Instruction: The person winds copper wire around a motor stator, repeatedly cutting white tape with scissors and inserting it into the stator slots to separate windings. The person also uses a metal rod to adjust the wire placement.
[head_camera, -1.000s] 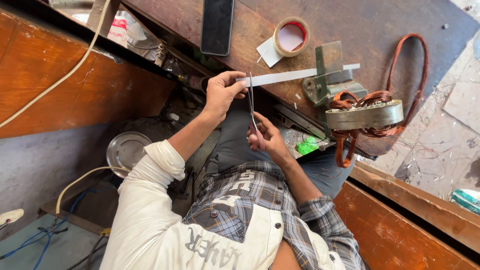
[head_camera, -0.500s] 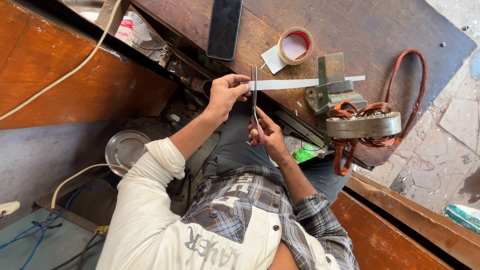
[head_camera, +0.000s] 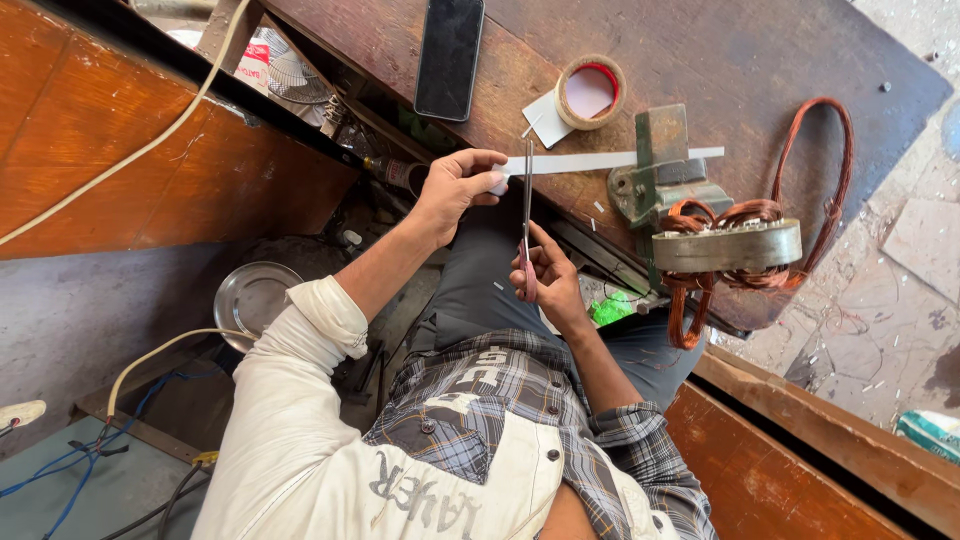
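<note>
Left hand: left hand (head_camera: 455, 188) is closed in a pinch on the near end of the white strip (head_camera: 600, 161), thumb on top, fingers curled under.
Right hand: right hand (head_camera: 548, 278) is closed around the pink handles of the scissors (head_camera: 526, 215), fingers through the loops.
Scissors: slim metal blades point toward 12 o'clock from the right hand; the blades meet the strip just beside the left hand's fingertips; I cannot tell how far the blades are parted.
Strip position: it runs flat toward 3 o'clock from the left hand, across the bench edge, and passes under the green clamp (head_camera: 662, 165); it lies at 12 o'clock of the right hand.
Strip material: thin, matte, paper-like, long and narrow with straight edges.
Sleeves: cream jacket sleeve on the left arm, grey plaid shirt cuff on the right.
Steel plate: round, shiny steel plate (head_camera: 252, 297) lies low at 9 o'clock of the hands, well apart.
Motor stator: grey metal ring wound with glossy copper wire, the motor stator (head_camera: 728, 245) sits at 3 o'clock of the right hand, a loose copper loop arching behind it.
Clamp: chipped green painted metal, blocky, just beside the stator.
Tape roll: tan tape roll (head_camera: 590, 91) with a red inner rim rests on a white scrap at 1 o'clock of the left hand.
Phone: black, flat, glossy phone (head_camera: 449, 57) lies at 12 o'clock, farther back.
Bench: worn, scratched dark-brown bench (head_camera: 740, 60) of wood.
</note>
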